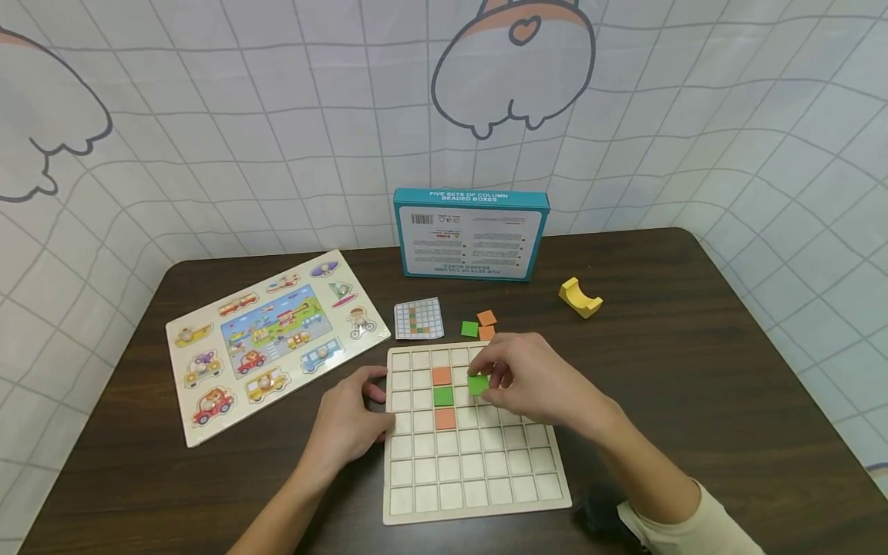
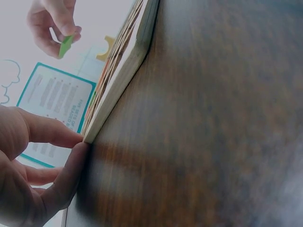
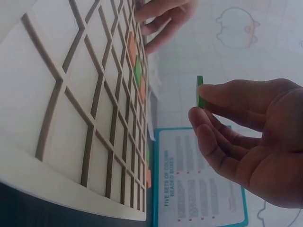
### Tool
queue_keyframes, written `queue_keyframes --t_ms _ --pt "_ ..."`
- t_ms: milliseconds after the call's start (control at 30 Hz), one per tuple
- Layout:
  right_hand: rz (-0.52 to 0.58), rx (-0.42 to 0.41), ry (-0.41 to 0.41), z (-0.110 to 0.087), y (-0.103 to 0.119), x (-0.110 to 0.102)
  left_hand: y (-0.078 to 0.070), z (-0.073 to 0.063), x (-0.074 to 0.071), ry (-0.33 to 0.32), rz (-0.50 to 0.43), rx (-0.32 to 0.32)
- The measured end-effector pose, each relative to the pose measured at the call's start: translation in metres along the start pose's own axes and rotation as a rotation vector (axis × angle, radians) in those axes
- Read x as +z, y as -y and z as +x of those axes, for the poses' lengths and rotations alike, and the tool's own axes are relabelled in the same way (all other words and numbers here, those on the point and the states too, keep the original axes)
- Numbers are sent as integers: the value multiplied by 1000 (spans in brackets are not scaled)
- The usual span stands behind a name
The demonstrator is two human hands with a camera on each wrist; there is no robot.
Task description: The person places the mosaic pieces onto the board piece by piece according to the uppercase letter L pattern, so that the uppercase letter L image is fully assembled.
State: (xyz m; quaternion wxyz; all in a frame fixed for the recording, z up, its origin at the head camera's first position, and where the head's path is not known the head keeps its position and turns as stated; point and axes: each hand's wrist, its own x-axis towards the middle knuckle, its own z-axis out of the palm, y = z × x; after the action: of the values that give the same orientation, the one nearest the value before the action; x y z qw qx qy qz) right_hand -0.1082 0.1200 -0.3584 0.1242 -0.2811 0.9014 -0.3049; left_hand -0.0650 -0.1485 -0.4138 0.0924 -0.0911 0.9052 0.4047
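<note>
A pale wooden grid board (image 1: pixel 479 518) lies on the dark table, with an orange tile (image 1: pixel 442 376), a green tile (image 1: pixel 443 396) and another orange tile (image 1: pixel 445 418) stacked in one column of its cells. My right hand (image 1: pixel 537 381) pinches a loose green square tile (image 1: pixel 477 385) between thumb and fingers. That tile (image 3: pixel 200 92) is held above the board in the right wrist view. At the board's left side, my left hand (image 1: pixel 347 420) grips the edge with thumb and index fingertips, also close up in the left wrist view.
Behind the board lie a small pattern card (image 1: pixel 418 318) and several loose orange and green tiles (image 1: pixel 469 329). A teal-edged box (image 1: pixel 472 235) stands at the back. The vehicle puzzle (image 1: pixel 277 339) is on the left, a yellow curved block (image 1: pixel 580 298) on the right.
</note>
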Motion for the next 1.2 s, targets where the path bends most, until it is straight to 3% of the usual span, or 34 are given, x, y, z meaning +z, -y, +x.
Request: queue_keyframes --t_ms 1200 --pt "-19 -18 67 -2 13 23 0 1 -1 1 8 14"
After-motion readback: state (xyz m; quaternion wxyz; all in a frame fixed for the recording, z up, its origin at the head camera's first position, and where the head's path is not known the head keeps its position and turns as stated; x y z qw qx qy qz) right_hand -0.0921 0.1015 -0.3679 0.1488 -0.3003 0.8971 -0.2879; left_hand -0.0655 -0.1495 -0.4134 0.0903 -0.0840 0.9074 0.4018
